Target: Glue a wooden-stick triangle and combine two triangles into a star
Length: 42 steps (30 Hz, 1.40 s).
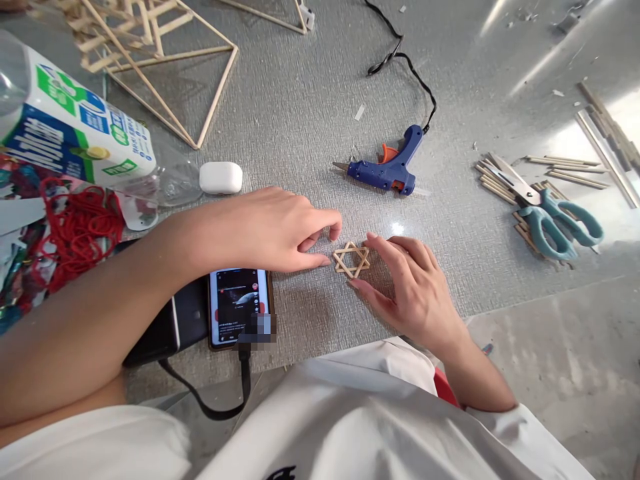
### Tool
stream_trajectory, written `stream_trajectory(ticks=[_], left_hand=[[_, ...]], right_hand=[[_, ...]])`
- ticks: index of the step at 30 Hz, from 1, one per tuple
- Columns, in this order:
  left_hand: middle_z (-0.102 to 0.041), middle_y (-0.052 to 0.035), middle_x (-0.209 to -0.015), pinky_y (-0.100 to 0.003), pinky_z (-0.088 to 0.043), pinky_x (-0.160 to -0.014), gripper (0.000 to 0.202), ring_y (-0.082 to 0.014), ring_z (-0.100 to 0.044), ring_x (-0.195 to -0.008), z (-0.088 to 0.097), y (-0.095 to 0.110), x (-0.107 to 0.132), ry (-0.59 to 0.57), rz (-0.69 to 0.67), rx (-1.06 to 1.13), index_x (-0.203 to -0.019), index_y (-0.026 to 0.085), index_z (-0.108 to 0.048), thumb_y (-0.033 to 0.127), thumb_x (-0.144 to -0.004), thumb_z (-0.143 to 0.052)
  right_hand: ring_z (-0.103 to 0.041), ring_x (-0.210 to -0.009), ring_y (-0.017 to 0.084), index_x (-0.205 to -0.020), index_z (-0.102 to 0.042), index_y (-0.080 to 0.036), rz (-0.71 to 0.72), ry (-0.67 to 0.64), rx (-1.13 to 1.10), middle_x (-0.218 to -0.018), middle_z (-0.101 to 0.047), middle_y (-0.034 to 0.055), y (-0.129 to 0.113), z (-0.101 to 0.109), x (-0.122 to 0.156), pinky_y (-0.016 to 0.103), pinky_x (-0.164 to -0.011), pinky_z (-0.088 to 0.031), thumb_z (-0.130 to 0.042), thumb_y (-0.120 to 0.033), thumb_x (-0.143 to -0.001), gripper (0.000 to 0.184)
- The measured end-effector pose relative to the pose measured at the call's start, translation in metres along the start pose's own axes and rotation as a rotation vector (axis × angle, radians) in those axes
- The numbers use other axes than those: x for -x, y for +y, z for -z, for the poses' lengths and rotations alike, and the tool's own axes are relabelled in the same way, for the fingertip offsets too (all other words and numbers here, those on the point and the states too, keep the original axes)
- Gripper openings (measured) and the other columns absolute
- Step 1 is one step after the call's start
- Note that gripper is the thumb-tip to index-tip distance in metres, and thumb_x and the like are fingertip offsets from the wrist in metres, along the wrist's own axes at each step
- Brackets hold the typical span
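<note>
A small six-pointed star of thin wooden sticks (351, 259) lies flat on the grey table (300, 113). My left hand (270, 230) reaches in from the left, its thumb and forefinger tips touching the star's left edge. My right hand (410, 287) comes from the right, its thumb and forefinger pinching the star's right side. Both hands have their fingers curled around the star.
A blue glue gun (387, 168) with a black cord lies beyond the star. At the right are teal scissors (550, 223) on loose sticks (565, 167). A phone (239, 307), white earbud case (221, 177), bottle (75, 127), red thread (80, 230) and a stick frame (165, 67) sit left.
</note>
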<state>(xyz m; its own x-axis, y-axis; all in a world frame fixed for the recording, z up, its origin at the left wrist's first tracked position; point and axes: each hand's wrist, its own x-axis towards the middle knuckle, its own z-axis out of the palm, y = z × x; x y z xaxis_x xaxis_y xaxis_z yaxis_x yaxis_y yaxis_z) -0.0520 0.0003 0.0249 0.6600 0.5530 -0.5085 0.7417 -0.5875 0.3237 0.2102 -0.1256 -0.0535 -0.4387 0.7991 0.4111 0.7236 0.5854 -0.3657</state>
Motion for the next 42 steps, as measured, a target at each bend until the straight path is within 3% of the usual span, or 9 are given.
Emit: stream_trajectory(ticks=[6, 20, 27, 34, 38, 40, 42], left_hand=[[-0.08, 0.0041, -0.084, -0.033, -0.032, -0.068, 0.025, -0.0171, -0.067, -0.064, 0.002, 0.002, 0.0, 0.0, 0.002, 0.011, -0.126, 0.031, -0.077, 0.045, -0.107, -0.076], [-0.081, 0.004, -0.086, -0.033, -0.032, -0.07, 0.025, -0.0182, -0.067, -0.067, 0.001, 0.0, 0.0, -0.012, 0.014, 0.007, -0.128, 0.031, -0.077, 0.044, -0.107, -0.076], [-0.081, 0.0042, -0.087, -0.032, -0.032, -0.07, 0.027, -0.0175, -0.067, -0.068, 0.002, -0.001, 0.0, -0.008, 0.003, 0.017, -0.13, 0.031, -0.078, 0.044, -0.107, -0.077], [-0.083, 0.0031, -0.093, -0.031, -0.034, -0.073, 0.032, -0.0158, -0.068, -0.074, 0.009, 0.005, 0.0, 0.015, -0.004, 0.015, -0.13, 0.026, -0.079, 0.04, -0.102, -0.083], [-0.082, 0.0037, -0.094, -0.03, -0.037, -0.076, 0.036, -0.0147, -0.069, -0.077, 0.02, 0.015, 0.019, 0.123, -0.042, 0.011, -0.126, 0.026, -0.081, 0.046, -0.097, -0.088], [-0.08, 0.0034, -0.089, -0.031, -0.04, -0.078, 0.032, -0.0141, -0.068, -0.075, 0.028, 0.023, 0.042, 0.216, -0.115, 0.024, -0.119, 0.026, -0.082, 0.052, -0.1, -0.083], [-0.077, 0.0017, -0.084, -0.034, -0.045, -0.081, 0.041, -0.0146, -0.066, -0.073, 0.035, 0.029, 0.072, 0.336, -0.213, 0.051, -0.107, 0.027, -0.084, 0.065, -0.108, -0.07]], right_hand=[[-0.077, -0.127, 0.033, -0.188, -0.032, -0.027, -0.019, -0.005, -0.004, -0.143, -0.087, 0.0125, 0.0, -0.001, 0.001, 0.048, -0.105, -0.064, -0.078, -0.045, -0.116, 0.087], [-0.076, -0.126, 0.031, -0.184, -0.039, -0.022, 0.001, 0.016, 0.001, -0.141, -0.087, 0.0129, 0.0, -0.001, 0.0, 0.046, -0.104, -0.064, -0.078, -0.044, -0.117, 0.08], [-0.076, -0.127, 0.034, -0.183, -0.041, -0.022, -0.012, 0.015, -0.013, -0.142, -0.086, 0.0152, 0.003, -0.001, 0.002, 0.049, -0.105, -0.063, -0.075, -0.055, -0.117, 0.081], [-0.074, -0.128, 0.036, -0.178, -0.047, -0.025, -0.054, 0.097, -0.037, -0.142, -0.085, 0.0144, 0.009, -0.004, 0.006, 0.054, -0.108, -0.06, -0.066, -0.048, -0.12, 0.065], [-0.076, -0.125, 0.035, -0.172, -0.052, -0.026, -0.068, 0.129, -0.06, -0.141, -0.085, 0.0137, 0.015, -0.006, 0.005, 0.056, -0.108, -0.06, -0.06, -0.045, -0.123, 0.054], [-0.077, -0.125, 0.035, -0.169, -0.054, -0.026, -0.076, 0.146, -0.07, -0.14, -0.086, 0.0138, 0.017, -0.007, 0.004, 0.056, -0.108, -0.06, -0.058, -0.045, -0.123, 0.05], [-0.077, -0.125, 0.035, -0.166, -0.057, -0.025, -0.081, 0.171, -0.079, -0.139, -0.086, 0.0142, 0.019, -0.008, 0.004, 0.057, -0.108, -0.061, -0.057, -0.045, -0.124, 0.047]])
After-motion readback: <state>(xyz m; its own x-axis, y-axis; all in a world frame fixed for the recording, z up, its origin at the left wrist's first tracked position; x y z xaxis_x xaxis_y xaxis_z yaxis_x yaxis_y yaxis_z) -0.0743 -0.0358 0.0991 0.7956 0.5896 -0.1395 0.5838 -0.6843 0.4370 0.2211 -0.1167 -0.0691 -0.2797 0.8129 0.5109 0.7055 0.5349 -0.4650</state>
